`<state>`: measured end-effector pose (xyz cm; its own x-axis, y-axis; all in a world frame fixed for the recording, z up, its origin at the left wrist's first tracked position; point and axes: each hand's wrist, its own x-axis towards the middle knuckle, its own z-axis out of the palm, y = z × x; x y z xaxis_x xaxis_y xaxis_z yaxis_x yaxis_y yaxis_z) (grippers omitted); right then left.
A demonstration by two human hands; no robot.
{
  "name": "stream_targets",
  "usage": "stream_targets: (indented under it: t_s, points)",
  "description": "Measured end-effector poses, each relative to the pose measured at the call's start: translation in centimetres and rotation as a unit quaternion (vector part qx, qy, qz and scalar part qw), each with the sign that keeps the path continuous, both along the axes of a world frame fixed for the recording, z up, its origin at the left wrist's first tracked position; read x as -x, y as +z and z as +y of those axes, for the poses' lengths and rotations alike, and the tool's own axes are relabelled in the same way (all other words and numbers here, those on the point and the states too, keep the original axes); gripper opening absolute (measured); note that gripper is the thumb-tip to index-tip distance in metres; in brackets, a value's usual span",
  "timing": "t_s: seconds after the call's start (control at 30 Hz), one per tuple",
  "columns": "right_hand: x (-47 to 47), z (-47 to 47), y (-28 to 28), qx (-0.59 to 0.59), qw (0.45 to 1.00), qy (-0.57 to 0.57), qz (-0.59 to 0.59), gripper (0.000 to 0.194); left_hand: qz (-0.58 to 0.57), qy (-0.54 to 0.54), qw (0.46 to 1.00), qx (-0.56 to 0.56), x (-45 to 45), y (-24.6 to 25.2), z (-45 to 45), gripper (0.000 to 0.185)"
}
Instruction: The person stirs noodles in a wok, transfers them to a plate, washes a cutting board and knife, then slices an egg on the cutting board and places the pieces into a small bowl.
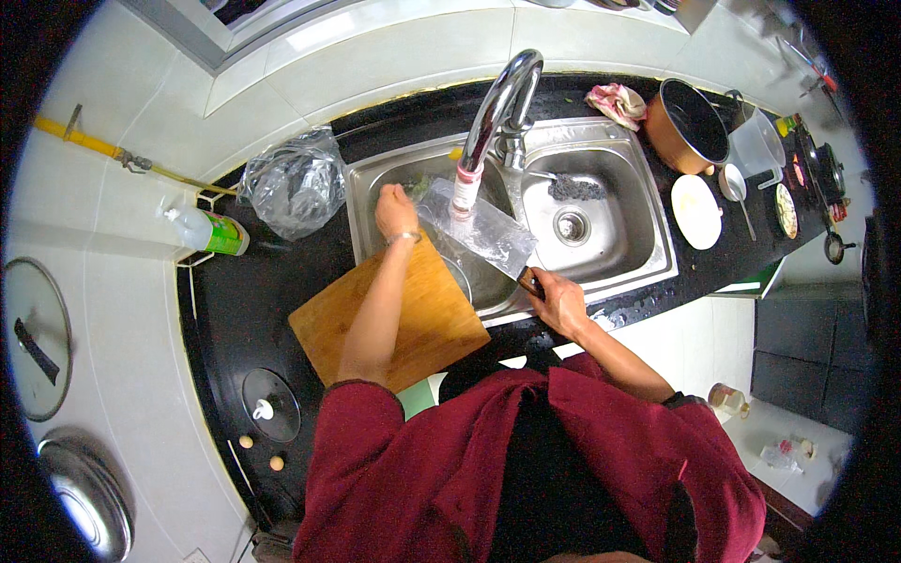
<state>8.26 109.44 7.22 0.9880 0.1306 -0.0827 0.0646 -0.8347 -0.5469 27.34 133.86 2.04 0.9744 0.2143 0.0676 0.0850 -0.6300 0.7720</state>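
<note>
My right hand [559, 302] grips the dark wooden handle of a cleaver [486, 232]. The broad, wet blade lies beneath the spout of the chrome faucet [493, 105], slanting over the left sink basin [366, 172]. Above that same basin is my left hand [395, 211], its fingers curled; whether it holds anything cannot be told. Some green leafy scraps show beside it. A wooden cutting board [394, 310] rests under my left forearm, partly across the basin's near edge. Part of a round rim shows in the basin beneath the blade.
The right basin [619, 218] has a drain and a dark scouring pad [577, 188]. Right of it stand a copper-coloured pot [669, 134], a white plate [697, 211] and a plastic jug [757, 148]. At left are a plastic bag [295, 183], a bottle [211, 229] and a glass lid [281, 401].
</note>
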Motion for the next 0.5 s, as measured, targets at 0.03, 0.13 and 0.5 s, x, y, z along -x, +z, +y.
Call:
stream_targets:
  t_s: [0.03,0.13,0.5]
  points:
    - [0.0,0.1,-0.1,-0.004,1.000,-0.003,0.007,0.036,-0.097,-0.028,0.991,-0.091,0.9,0.0,-0.1,0.032]
    - [-0.1,0.4,-0.2,0.000,1.000,0.001,0.007,0.038,-0.086,-0.111,0.913,-0.383,4.0,0.0,-2.1,0.060]
    - [-1.4,2.2,-0.2,-0.011,0.999,0.036,0.022,0.042,0.066,-0.314,0.902,-0.290,8.1,2.8,-7.1,0.074]
